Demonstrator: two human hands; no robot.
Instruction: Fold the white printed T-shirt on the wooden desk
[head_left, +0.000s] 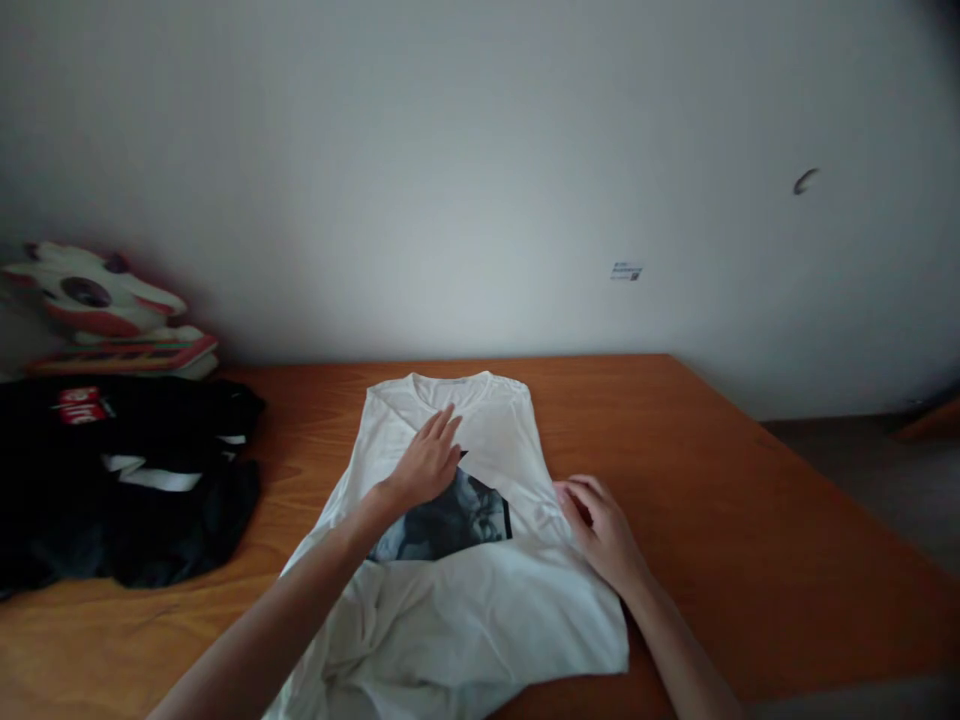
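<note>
Mid-fold, the white shirt (480, 590) lies at table (712, 470) centre – left hand (427, 462) flat, fingers spread, pinning the chest, right hand (600, 530) pinching the 3 o'clock edge – next, I judge, that side wants carrying toward 9 o'clock.

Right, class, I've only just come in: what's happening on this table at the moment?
A person is working on a white T-shirt spread on a wooden table. The left hand lies flat on the shirt's chest, just above its dark printed picture. The right hand pinches the fabric at the shirt's right edge. A heap of black clothes lies apart at the table's left, with a red-and-white toy behind it by the wall.
</note>
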